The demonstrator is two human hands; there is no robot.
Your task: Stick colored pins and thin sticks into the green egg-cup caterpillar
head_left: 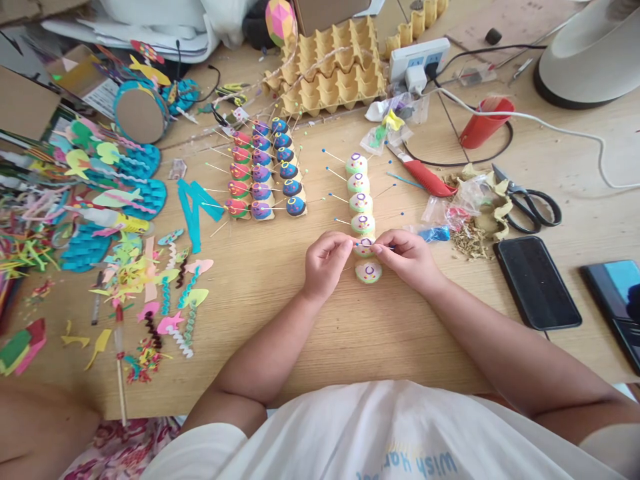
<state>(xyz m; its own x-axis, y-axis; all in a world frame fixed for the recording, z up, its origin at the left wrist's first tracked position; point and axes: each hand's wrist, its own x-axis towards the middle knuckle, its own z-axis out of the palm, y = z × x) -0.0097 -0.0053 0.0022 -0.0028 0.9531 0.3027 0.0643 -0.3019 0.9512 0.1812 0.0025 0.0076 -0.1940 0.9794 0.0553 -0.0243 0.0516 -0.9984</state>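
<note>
A column of white-and-green domed egg-carton cups (pixel 361 202), dotted and marked with purple loops, runs down the table in front of me. Thin sticks with blue tips (pixel 336 173) poke out from the sides of several. My left hand (pixel 324 264) pinches at the left edge of the second-nearest cup, where a tiny blue spot shows; what its fingertips grip is too small to make out. On the other side of that cup, my right hand (pixel 411 257) pinches a thin stick, mostly hidden by the fingers. The nearest cup (pixel 368 272) sits just below both hands.
Red, purple and blue decorated cups (pixel 261 175) stand in rows left of centre. Paper cutouts (pixel 173 277) spread farther left. At right lie a red-handled knife (pixel 431 179), scissors (pixel 533 203) and phones (pixel 538 283). Egg trays (pixel 333 67) and a power strip (pixel 420 57) are behind.
</note>
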